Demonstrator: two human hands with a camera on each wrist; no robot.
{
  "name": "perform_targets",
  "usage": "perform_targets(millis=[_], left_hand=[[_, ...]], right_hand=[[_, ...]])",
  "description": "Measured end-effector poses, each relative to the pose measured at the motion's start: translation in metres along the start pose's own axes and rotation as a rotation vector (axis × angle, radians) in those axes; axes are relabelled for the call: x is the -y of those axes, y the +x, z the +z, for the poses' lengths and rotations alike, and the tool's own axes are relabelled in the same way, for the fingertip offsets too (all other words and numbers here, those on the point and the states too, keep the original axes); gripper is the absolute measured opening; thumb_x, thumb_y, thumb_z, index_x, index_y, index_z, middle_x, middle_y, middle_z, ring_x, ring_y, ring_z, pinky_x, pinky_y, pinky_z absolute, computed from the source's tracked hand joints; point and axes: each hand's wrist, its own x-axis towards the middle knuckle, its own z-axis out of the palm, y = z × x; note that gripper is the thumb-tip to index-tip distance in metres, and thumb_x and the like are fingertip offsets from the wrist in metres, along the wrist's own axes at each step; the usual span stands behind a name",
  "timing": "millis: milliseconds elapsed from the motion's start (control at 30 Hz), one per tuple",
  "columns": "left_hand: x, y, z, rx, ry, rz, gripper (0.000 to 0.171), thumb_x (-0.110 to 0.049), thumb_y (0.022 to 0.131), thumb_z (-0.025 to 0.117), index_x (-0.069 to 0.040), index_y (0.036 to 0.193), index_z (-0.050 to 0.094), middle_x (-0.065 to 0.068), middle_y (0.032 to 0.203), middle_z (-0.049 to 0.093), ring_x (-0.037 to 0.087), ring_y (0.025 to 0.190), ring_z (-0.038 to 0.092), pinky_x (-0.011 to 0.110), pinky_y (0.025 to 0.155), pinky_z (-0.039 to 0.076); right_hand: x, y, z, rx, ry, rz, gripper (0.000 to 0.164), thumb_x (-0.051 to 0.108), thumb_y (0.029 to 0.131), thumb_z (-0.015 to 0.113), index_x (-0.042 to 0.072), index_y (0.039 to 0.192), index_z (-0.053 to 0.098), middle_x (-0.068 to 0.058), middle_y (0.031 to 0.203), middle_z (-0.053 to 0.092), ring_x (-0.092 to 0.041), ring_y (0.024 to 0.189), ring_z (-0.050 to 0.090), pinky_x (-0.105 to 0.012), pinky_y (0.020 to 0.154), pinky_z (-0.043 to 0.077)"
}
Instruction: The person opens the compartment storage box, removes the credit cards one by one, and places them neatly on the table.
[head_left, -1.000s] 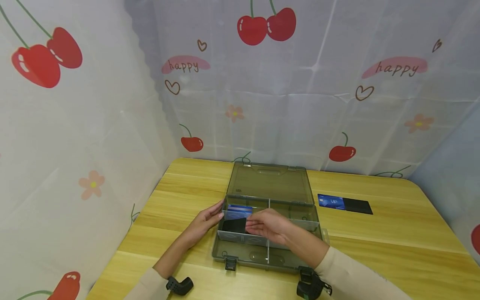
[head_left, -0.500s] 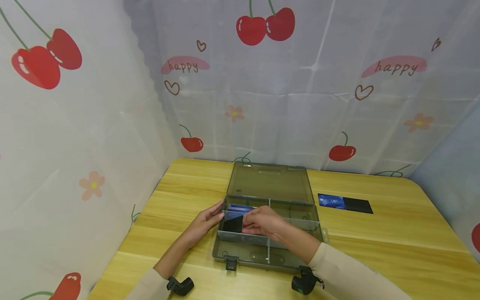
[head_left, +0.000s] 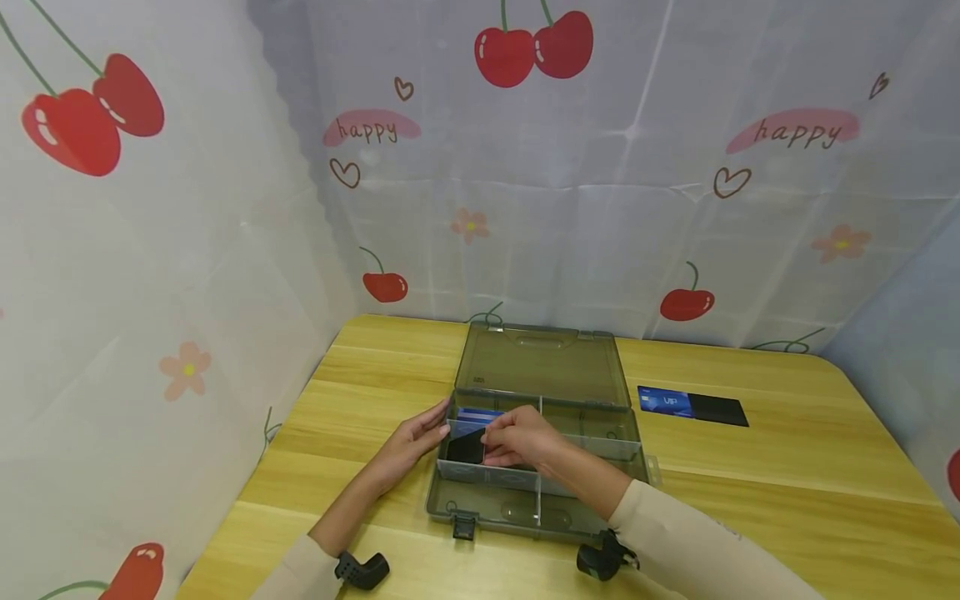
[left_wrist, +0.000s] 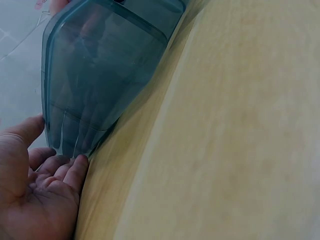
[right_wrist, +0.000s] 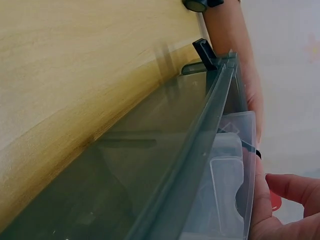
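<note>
A grey see-through divided storage box lies with its lid laid back behind it. My right hand reaches into a left-side compartment and pinches the right edge of a black card, which stands tilted there. In the right wrist view, the fingers are partly cut off by the frame edge. Blue cards sit in the compartment behind, partly hidden by the hand. My left hand rests against the box's left side; in the left wrist view its fingertips touch the end wall.
To the box's right on the wooden table lie a blue VIP card and a black card piece end to end. A cherry-print curtain stands behind. A latch juts from the box front.
My right hand has shifted slightly left with the black card, whose right edge has moved left and tilts differently. The left hand stays on the box's side.
</note>
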Motion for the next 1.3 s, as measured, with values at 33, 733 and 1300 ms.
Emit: perform_targets(millis=[33,733,1300], left_hand=[[0.000,0.000,0.000,0.000,0.005,0.002,0.064,-0.030,0.108,0.052,-0.012,0.163,0.023,0.007,0.167,0.021,0.026,0.153,0.021,0.038,0.117,0.032],[-0.001,0.001,0.001,0.000,0.000,0.004,0.064,-0.031,0.108,0.052,-0.013,0.163,0.023,0.007,0.167,0.020,0.026,0.153,0.021,0.040,0.118,0.032],[-0.001,-0.001,0.000,0.005,-0.010,0.002,0.063,-0.030,0.108,0.052,-0.014,0.163,0.024,0.003,0.167,0.021,0.022,0.152,0.022,0.032,0.116,0.034]], right_hand=[[0.000,0.001,0.000,-0.002,0.001,0.003,0.030,-0.001,0.098,0.061,-0.018,0.122,0.061,-0.030,0.105,0.069,-0.021,0.074,0.073,-0.032,0.072,0.063],[0.000,0.000,-0.002,-0.028,-0.028,-0.029,0.030,-0.003,0.098,0.061,-0.017,0.124,0.061,-0.030,0.107,0.069,-0.023,0.075,0.074,-0.033,0.069,0.063],[-0.003,-0.014,-0.012,-0.073,-0.047,-0.083,0.032,-0.004,0.095,0.062,-0.017,0.124,0.060,-0.031,0.108,0.068,-0.030,0.078,0.074,-0.038,0.071,0.063]])
